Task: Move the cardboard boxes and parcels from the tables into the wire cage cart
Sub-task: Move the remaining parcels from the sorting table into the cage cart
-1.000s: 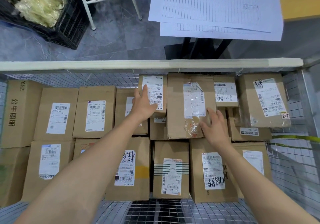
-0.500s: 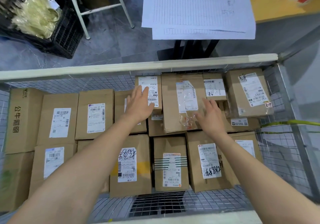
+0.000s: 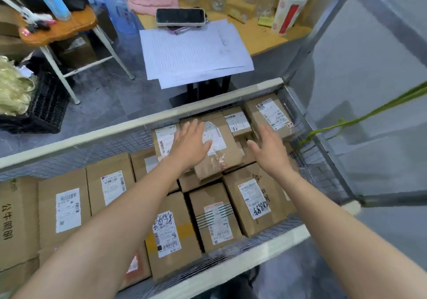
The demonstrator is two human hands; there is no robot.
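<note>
The wire cage cart (image 3: 143, 123) is packed with several brown cardboard boxes bearing white labels. On top near the far rail lies a brown parcel (image 3: 221, 160) with a torn label and clear tape. My left hand (image 3: 190, 145) hovers open above that parcel and the small labelled box (image 3: 164, 140) to its left, fingers spread. My right hand (image 3: 270, 149) is open too, raised above the boxes to the parcel's right, holding nothing. A tilted box (image 3: 269, 114) sits in the far right corner.
Beyond the cart stands a wooden table (image 3: 261, 38) with lined paper sheets (image 3: 191, 51), a phone (image 3: 180, 17), a paper cup (image 3: 288, 8) and glass jars. A stool (image 3: 60, 28) and a black crate (image 3: 44, 107) are at the left. A green strap (image 3: 360, 116) hangs on the cart's right side.
Both hands have lifted off the top parcel and small box and now hover above them. The view has tilted up and swung right, showing more of the table.
</note>
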